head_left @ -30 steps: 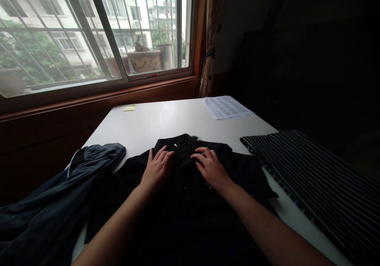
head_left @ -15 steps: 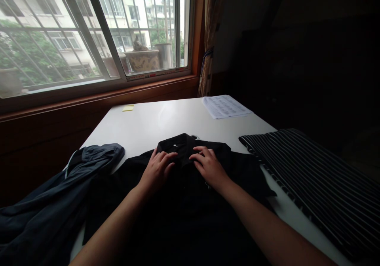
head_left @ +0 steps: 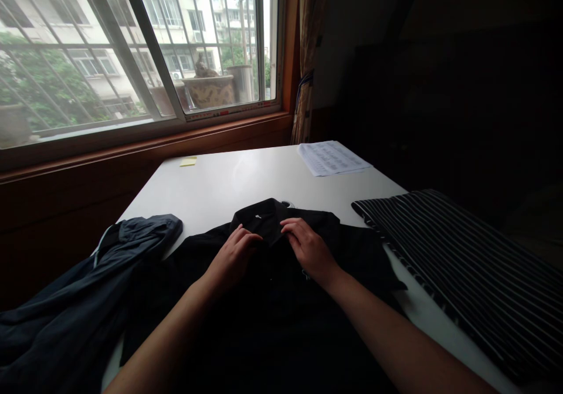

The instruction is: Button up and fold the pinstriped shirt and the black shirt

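A black collared shirt (head_left: 272,318) lies spread on the white table (head_left: 264,171), its collar towards the far side. A small white tag shows inside the neck, and a small pale mark sits on the chest. My left hand (head_left: 233,254) is closed on the left side of the collar, thumb and fingers drawn together. Opposite it, my right hand (head_left: 309,247) pinches the collar's right edge. The undersides of both hands are partly hidden, and the dark cloth hides detail.
At the left, a crumpled blue-grey garment (head_left: 141,241) hangs over the table's edge. A black-and-white striped cloth (head_left: 457,259) lies at the right. Farther back are printed papers (head_left: 333,158) and a yellow sticky note (head_left: 188,161). Just beyond the collar, a small round object (head_left: 288,204) is partly covered.
My fingers have drawn in from a looser spread to a closer pinch at both sides of the collar. The shirt has hardly moved.
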{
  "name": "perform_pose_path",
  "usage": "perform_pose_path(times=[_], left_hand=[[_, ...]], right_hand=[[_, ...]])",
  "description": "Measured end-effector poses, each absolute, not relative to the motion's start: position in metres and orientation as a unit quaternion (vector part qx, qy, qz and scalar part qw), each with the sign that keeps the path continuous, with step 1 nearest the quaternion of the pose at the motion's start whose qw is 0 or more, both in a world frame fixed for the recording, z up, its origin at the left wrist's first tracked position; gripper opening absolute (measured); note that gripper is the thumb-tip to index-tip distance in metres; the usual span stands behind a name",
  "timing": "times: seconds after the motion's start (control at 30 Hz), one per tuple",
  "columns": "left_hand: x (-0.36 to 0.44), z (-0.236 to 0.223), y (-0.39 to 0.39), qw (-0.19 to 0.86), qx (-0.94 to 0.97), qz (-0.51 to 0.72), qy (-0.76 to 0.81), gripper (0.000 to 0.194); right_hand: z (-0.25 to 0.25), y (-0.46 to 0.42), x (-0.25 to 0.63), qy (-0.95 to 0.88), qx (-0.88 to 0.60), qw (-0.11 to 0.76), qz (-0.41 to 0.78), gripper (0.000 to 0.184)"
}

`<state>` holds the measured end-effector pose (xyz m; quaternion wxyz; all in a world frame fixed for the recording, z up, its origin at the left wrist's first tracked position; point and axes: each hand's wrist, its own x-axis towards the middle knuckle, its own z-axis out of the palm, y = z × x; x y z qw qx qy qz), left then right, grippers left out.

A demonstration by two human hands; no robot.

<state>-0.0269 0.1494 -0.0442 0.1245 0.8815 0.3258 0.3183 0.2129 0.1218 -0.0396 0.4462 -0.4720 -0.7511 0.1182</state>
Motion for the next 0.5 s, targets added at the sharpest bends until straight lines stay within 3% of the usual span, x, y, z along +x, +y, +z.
perform_pose_path(times=[0.5], left_hand=[[-0.027, -0.034, 0.145, 0.170, 0.865, 0.367, 0.298, 0.013]], right_hand=[[-0.040, 0.123, 0.212, -0.741, -0.463, 0.472, 0.115, 0.024]])
